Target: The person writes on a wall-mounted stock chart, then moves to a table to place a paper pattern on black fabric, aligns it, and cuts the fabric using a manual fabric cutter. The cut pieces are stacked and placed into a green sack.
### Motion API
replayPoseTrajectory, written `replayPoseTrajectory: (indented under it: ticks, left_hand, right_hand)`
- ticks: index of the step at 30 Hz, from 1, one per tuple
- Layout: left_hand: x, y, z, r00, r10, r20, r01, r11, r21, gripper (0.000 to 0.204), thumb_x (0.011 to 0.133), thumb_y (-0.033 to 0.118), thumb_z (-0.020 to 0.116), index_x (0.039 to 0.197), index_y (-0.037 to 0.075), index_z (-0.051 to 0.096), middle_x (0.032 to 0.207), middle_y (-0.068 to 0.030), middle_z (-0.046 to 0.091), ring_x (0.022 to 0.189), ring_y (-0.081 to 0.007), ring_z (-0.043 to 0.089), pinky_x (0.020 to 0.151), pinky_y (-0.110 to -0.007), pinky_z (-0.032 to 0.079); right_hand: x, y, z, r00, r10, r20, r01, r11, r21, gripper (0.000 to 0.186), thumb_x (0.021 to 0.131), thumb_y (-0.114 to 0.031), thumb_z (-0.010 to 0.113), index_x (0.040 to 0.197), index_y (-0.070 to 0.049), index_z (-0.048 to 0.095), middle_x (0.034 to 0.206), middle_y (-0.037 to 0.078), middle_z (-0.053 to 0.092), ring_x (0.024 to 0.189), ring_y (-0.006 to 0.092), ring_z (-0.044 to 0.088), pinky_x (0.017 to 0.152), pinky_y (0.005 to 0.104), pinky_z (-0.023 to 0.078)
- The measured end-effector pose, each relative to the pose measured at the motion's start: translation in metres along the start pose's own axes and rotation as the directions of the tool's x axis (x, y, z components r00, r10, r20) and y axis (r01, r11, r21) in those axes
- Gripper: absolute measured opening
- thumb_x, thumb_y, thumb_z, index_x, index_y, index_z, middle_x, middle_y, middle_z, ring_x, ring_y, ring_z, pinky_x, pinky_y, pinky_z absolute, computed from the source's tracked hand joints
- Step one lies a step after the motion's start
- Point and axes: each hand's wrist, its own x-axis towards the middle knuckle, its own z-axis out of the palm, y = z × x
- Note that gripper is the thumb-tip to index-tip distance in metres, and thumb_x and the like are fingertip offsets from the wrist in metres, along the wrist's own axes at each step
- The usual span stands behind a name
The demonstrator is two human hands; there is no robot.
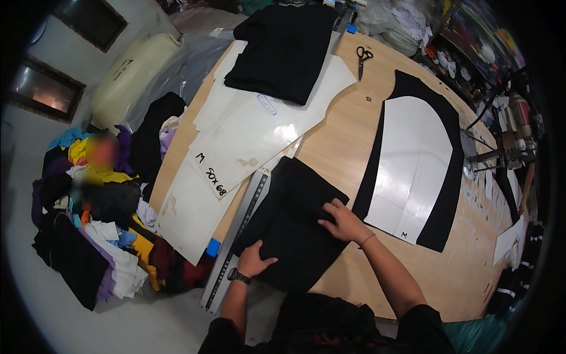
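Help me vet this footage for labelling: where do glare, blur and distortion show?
In the head view: glare whitens a spot on one white pattern sheet; a blurred patch hides part of the clothes pile; the table bows along its right edge; the near black cloth shows little detail.

Pale wall (140,26), two brown-framed windows (46,91), grey floor (168,318), broad light-wood table (339,127)

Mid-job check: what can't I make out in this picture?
All in the head view:
- Whether the left hand and right hand pinch or only press the black cloth: their own fingers hide the contact.
- Wristwatch dial: too small.
- White sheets' upper ends: under the folded black fabric.
- Part of the clothes pile: lost in a blurred patch.
- Teal sheet: cut off by the dark rim.
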Motion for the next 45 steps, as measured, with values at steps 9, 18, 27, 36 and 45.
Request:
replayPoseTrajectory:
  ticks: [9, 18, 27, 36, 45]
  left_hand:
    - [-0.093, 0.075, -0.118, 0.938, 0.157, -0.309, -0.235, 0.943, -0.234, 0.043, 0.083, 0.006, 0.084, 0.121, -0.004, 0.067, 0.111, -0.018, 0.075, 0.098, -0.0269, 0.075, 0.088, -0.035, 0.058]
    - [-0.092, 0.112, -0.04, 0.893, 0.283, -0.35, -0.252, 0.959, 0.133, 0.036, 0.07, 0.009, 0.081, 0.104, 0.009, 0.066, 0.102, -0.0096, 0.063, 0.086, -0.0358, 0.069, 0.071, -0.045, 0.056]
    - [-0.077, 0.009, 0.087, 0.917, -0.216, -0.335, 0.1, 0.938, -0.331, 0.034, 0.091, 0.026, 0.085, 0.106, 0.003, 0.065, 0.073, -0.0054, 0.067, 0.059, -0.0156, 0.065, 0.06, -0.031, 0.054]
    - [-0.06, -0.053, 0.123, 0.721, -0.6, -0.346, 0.306, 0.724, -0.618, 0.076, 0.08, 0.048, 0.094, 0.119, -0.005, 0.057, 0.089, -0.002, 0.059, 0.069, -0.0097, 0.055, 0.066, -0.026, 0.051]
    - [-0.036, -0.011, 0.123, 0.723, -0.468, -0.508, -0.028, 0.715, -0.699, 0.057, 0.092, 0.028, 0.085, 0.13, -0.006, 0.059, 0.126, -0.0204, 0.07, 0.118, -0.0342, 0.067, 0.103, -0.044, 0.051]
  right_hand:
    - [0.009, -0.088, -0.081, 0.941, -0.306, -0.147, 0.339, 0.865, 0.371, 0.042, 0.088, 0.001, 0.067, 0.129, -0.001, 0.06, 0.12, 0.018, 0.065, 0.115, 0.0379, 0.063, 0.1, 0.0417, 0.051]
    - [0.053, -0.019, -0.065, 0.968, -0.121, -0.22, 0.241, 0.694, 0.678, 0.032, 0.099, -0.005, 0.067, 0.13, -0.009, 0.071, 0.136, 0.009, 0.065, 0.125, 0.0214, 0.063, 0.109, 0.0374, 0.049]
    - [0.045, 0.065, -0.003, 0.926, 0.347, -0.149, -0.217, 0.812, 0.542, 0.03, 0.105, -0.028, 0.067, 0.124, -0.004, 0.067, 0.12, 0.007, 0.072, 0.107, 0.0184, 0.066, 0.095, 0.0346, 0.055]
    - [0.022, 0.056, -0.008, 0.923, 0.265, -0.279, -0.239, 0.963, 0.126, 0.031, 0.094, -0.015, 0.078, 0.119, -0.001, 0.067, 0.113, 0.017, 0.068, 0.101, 0.0303, 0.067, 0.096, 0.04, 0.055]
    - [0.023, 0.07, -0.002, 0.887, 0.459, 0.054, -0.461, 0.887, 0.025, 0.064, 0.085, -0.035, 0.075, 0.134, 0.003, 0.062, 0.128, 0.03, 0.068, 0.123, 0.0429, 0.065, 0.105, 0.0463, 0.052]
